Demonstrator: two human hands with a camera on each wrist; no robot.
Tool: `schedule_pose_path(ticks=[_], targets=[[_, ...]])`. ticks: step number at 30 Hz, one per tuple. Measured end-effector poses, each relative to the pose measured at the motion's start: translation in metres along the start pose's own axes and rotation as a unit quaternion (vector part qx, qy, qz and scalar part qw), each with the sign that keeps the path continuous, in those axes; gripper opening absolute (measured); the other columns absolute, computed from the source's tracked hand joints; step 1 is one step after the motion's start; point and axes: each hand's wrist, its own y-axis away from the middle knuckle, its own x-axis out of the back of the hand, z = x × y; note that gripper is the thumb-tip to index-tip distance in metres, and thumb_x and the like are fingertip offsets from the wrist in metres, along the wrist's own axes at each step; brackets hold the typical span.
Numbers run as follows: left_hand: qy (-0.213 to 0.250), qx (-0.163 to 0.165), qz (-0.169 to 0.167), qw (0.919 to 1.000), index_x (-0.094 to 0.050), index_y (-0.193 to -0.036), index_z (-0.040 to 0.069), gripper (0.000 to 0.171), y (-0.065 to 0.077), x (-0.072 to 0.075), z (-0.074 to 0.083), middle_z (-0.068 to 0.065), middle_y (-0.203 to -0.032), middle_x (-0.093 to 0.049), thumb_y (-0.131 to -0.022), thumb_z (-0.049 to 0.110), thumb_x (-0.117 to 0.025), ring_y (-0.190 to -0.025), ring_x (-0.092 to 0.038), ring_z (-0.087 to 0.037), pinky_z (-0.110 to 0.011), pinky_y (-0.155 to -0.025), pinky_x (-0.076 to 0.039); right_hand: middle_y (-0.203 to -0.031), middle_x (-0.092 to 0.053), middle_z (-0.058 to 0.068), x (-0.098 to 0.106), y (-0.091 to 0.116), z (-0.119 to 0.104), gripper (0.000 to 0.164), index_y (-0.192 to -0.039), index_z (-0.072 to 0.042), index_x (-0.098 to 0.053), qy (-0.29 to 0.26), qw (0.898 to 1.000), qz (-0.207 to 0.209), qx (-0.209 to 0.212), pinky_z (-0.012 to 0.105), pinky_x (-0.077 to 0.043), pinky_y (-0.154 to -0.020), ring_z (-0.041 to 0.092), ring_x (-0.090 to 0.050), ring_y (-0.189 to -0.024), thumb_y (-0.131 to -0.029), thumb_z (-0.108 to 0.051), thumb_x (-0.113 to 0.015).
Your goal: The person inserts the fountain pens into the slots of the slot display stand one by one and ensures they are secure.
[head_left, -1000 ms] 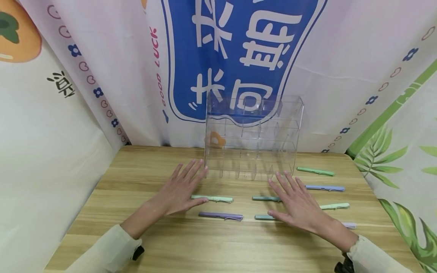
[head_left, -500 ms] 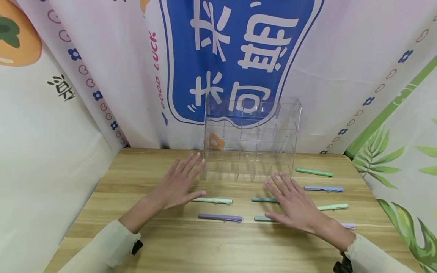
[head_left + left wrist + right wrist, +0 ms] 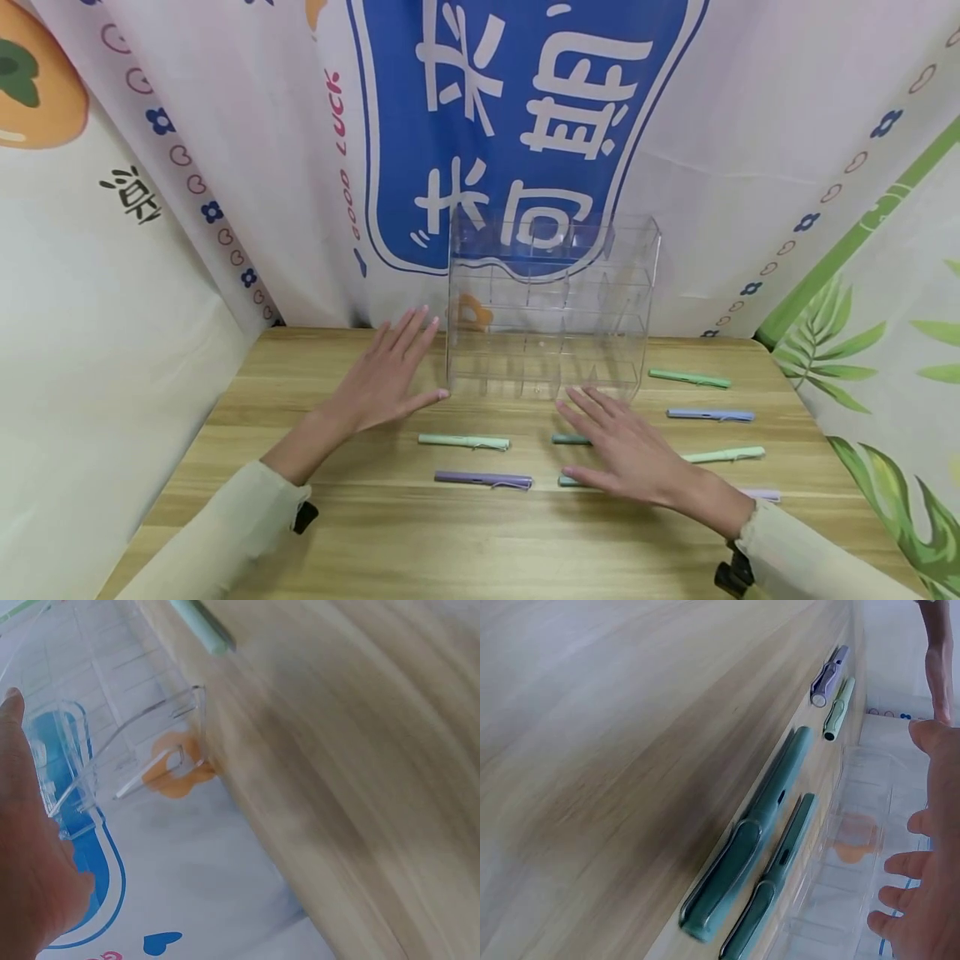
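Observation:
My left hand (image 3: 386, 375), fingers spread, is just left of a clear plastic compartment rack (image 3: 551, 321) standing at the back of the table. My right hand (image 3: 633, 454) hovers with spread fingers above two dark teal pens (image 3: 570, 438), covering most of them in the head view. Both teal pens show whole or nearly so in the right wrist view, the larger pen (image 3: 746, 836) lying nearest the camera. A pale green pen (image 3: 465, 442) and a purple pen (image 3: 483, 479) lie between the hands. Neither hand holds anything.
Right of my right hand lie a green pen (image 3: 690, 378), a blue pen (image 3: 708, 414), a mint pen (image 3: 727, 455) and a lavender pen (image 3: 765, 495), partly hidden by the wrist. A printed curtain (image 3: 315, 167) hangs behind the wooden table (image 3: 480, 550).
My left hand has moved away from me toward the back edge, uncovering the pale green pen. The right hand has shifted left over the teal pens. Pens and rack stay put.

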Motion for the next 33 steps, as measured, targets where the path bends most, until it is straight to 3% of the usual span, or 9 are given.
schedule_pose_path(ticks=[10,23,28,33], targets=[[0.013,-0.015,0.063,0.9978,-0.008,-0.17,0.005,0.118,-0.024,0.01,-0.01,-0.016,-0.178,0.001,-0.091,0.067,-0.07,-0.164,-0.004,-0.037,-0.061,-0.131,-0.012,-0.16,-0.05,0.015,-0.006,-0.023,-0.006,0.081,-0.16,-0.007,-0.046,-0.042,0.998,0.008,0.041,0.056,-0.04,-0.12,0.036,-0.049,-0.146,-0.099,-0.055,-0.068],[0.029,-0.05,0.15,0.9869,-0.021,-0.167,-0.002,0.12,-0.058,0.021,-0.021,-0.025,-0.174,-0.018,-0.083,0.054,-0.087,-0.161,-0.018,-0.044,-0.062,-0.129,-0.021,-0.149,-0.062,0.014,-0.025,-0.05,-0.012,0.072,-0.153,-0.006,-0.055,-0.114,0.993,-0.005,0.041,0.052,-0.047,-0.116,0.033,-0.059,-0.136,-0.1,-0.052,-0.069],[0.038,-0.057,0.164,0.9841,-0.023,-0.167,-0.002,0.119,-0.067,0.024,-0.024,-0.024,-0.174,-0.018,-0.082,0.049,-0.089,-0.161,-0.018,-0.043,-0.064,-0.128,-0.023,-0.146,-0.065,0.013,-0.033,-0.06,-0.016,0.069,-0.15,-0.005,-0.059,-0.143,0.989,-0.017,0.037,0.049,-0.048,-0.116,0.03,-0.061,-0.135,-0.098,-0.047,-0.074],[0.039,-0.056,0.155,0.9855,-0.02,-0.168,0.001,0.118,-0.073,0.026,-0.025,-0.022,-0.176,-0.015,-0.085,0.053,-0.085,-0.161,-0.017,-0.042,-0.063,-0.128,-0.022,-0.143,-0.067,0.012,-0.041,-0.068,-0.022,0.066,-0.147,-0.003,-0.06,-0.186,0.982,-0.029,0.022,0.048,-0.05,-0.114,0.029,-0.062,-0.133,-0.097,-0.043,-0.077]])
